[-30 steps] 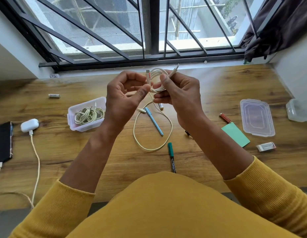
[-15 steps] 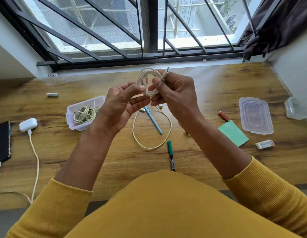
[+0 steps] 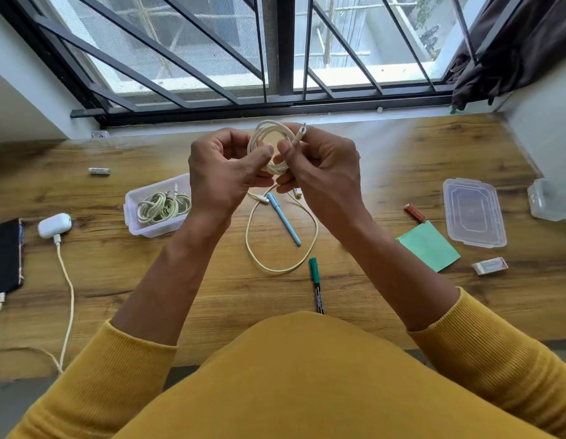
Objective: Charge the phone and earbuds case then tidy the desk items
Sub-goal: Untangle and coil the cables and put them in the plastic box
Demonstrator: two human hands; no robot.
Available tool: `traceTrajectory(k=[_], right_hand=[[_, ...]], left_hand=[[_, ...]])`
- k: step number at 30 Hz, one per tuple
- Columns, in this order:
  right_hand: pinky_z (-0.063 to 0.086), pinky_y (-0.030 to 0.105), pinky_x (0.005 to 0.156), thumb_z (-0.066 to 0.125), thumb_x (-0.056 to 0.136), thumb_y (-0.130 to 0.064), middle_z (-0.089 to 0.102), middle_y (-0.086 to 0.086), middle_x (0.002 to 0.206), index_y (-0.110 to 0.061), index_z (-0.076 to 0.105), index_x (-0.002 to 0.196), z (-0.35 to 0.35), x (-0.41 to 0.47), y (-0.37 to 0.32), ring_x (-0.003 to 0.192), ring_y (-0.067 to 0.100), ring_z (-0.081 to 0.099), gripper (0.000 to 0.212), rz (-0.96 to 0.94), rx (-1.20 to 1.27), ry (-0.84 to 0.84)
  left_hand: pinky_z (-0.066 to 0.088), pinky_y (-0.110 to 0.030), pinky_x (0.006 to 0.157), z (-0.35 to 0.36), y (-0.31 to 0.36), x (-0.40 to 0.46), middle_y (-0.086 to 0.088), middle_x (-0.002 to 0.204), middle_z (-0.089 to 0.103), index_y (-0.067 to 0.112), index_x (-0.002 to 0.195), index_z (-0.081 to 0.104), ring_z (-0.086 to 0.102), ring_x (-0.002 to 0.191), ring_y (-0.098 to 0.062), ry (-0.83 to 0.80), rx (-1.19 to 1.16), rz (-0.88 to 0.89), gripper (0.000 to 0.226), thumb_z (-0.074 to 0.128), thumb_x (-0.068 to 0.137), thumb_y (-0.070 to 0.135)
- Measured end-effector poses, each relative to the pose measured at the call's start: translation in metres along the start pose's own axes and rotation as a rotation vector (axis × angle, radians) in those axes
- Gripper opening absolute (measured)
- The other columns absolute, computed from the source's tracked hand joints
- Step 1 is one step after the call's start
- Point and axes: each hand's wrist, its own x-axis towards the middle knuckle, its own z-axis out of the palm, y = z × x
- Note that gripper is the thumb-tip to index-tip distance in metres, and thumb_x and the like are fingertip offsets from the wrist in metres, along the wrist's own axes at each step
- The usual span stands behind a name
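Above the wooden desk (image 3: 386, 160), my left hand (image 3: 223, 175) and my right hand (image 3: 322, 169) together grip a coiled white cable (image 3: 269, 137); one plug sticks up past my right fingers. The cable's loose loop (image 3: 259, 251) lies on the desk below. A clear plastic box (image 3: 132, 213) holding another coiled cable (image 3: 162, 207) sits to the left. At the far left the white earbuds case (image 3: 54, 224) has a cable plugged in, and the black phone (image 3: 4, 255) has a white plug at its near end.
A blue pen (image 3: 284, 221) and a green-capped marker (image 3: 315, 283) lie under my hands. To the right are a green sticky-note pad (image 3: 428, 247), a red battery (image 3: 414, 213), the box lid (image 3: 473, 212), an eraser (image 3: 489, 266) and another clear container (image 3: 549, 201). A white battery (image 3: 99, 171) lies at back left.
My hands have wound more of the white cable into the coil, and the loop left on the desk is a little shorter. My left thumb now presses on the coil.
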Motion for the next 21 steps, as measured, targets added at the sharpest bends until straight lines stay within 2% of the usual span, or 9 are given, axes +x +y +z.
traceTrajectory(k=[3, 5, 9, 12, 15, 18, 21], right_hand=[[0.065, 0.045, 0.059, 0.066, 0.104, -0.011, 0.077, 0.014, 0.085, 0.002, 0.069, 0.103, 0.004, -0.001, 0.001, 0.067, 0.025, 0.078, 0.014, 0.069, 0.075, -0.002], [0.066, 0.044, 0.062, 0.064, 0.105, -0.011, 0.078, 0.016, 0.090, 0.004, 0.067, 0.108, 0.005, -0.001, 0.001, 0.072, 0.027, 0.079, 0.016, 0.123, 0.128, -0.008], [0.066, 0.043, 0.067, 0.058, 0.109, -0.017, 0.074, 0.026, 0.096, 0.007, 0.062, 0.117, 0.003, 0.002, 0.002, 0.074, 0.035, 0.076, 0.025, 0.347, 0.287, -0.044], [0.066, 0.038, 0.070, 0.058, 0.109, -0.022, 0.073, 0.023, 0.095, 0.008, 0.062, 0.119, 0.000, 0.002, 0.006, 0.075, 0.032, 0.075, 0.032, 0.520, 0.364, -0.112], [0.066, 0.037, 0.073, 0.057, 0.109, -0.019, 0.074, 0.024, 0.099, 0.002, 0.066, 0.121, -0.002, 0.000, 0.010, 0.079, 0.031, 0.075, 0.026, 0.579, 0.378, -0.114], [0.065, 0.036, 0.075, 0.062, 0.106, -0.014, 0.073, 0.028, 0.105, -0.002, 0.068, 0.120, -0.001, -0.001, 0.014, 0.084, 0.034, 0.077, 0.020, 0.585, 0.347, -0.094], [0.066, 0.040, 0.079, 0.069, 0.101, -0.011, 0.075, 0.028, 0.105, -0.002, 0.067, 0.121, 0.004, -0.004, 0.017, 0.087, 0.036, 0.078, 0.021, 0.599, 0.319, -0.104]], left_hand=[[0.066, -0.045, 0.062, 0.001, -0.001, -0.002, -0.012, 0.085, 0.079, 0.004, 0.100, 0.075, 0.080, 0.070, -0.027, 0.059, 0.080, 0.059, 0.018, 0.083, 0.089, 0.016], [0.067, -0.047, 0.064, 0.002, -0.002, -0.005, -0.012, 0.086, 0.080, 0.010, 0.108, 0.071, 0.080, 0.073, -0.026, 0.069, 0.087, 0.073, 0.019, 0.079, 0.092, 0.016], [0.065, -0.041, 0.070, 0.000, 0.000, -0.005, -0.012, 0.091, 0.080, 0.010, 0.125, 0.063, 0.078, 0.081, -0.026, 0.030, -0.118, -0.086, 0.032, 0.077, 0.097, 0.015], [0.063, -0.033, 0.072, -0.001, -0.003, -0.006, -0.008, 0.091, 0.079, 0.008, 0.125, 0.065, 0.074, 0.079, -0.020, 0.020, -0.237, -0.247, 0.030, 0.075, 0.098, 0.016], [0.062, -0.030, 0.070, -0.006, -0.009, -0.007, -0.006, 0.092, 0.078, 0.009, 0.118, 0.070, 0.073, 0.084, -0.020, 0.014, -0.308, -0.365, 0.021, 0.074, 0.098, 0.015], [0.062, -0.029, 0.070, -0.014, -0.015, -0.010, -0.007, 0.094, 0.079, 0.012, 0.114, 0.071, 0.074, 0.084, -0.019, 0.018, -0.332, -0.409, 0.018, 0.075, 0.097, 0.010], [0.063, -0.031, 0.071, -0.021, -0.021, -0.016, -0.009, 0.097, 0.080, 0.009, 0.118, 0.070, 0.075, 0.082, -0.021, -0.004, -0.299, -0.397, 0.023, 0.074, 0.096, 0.007]])
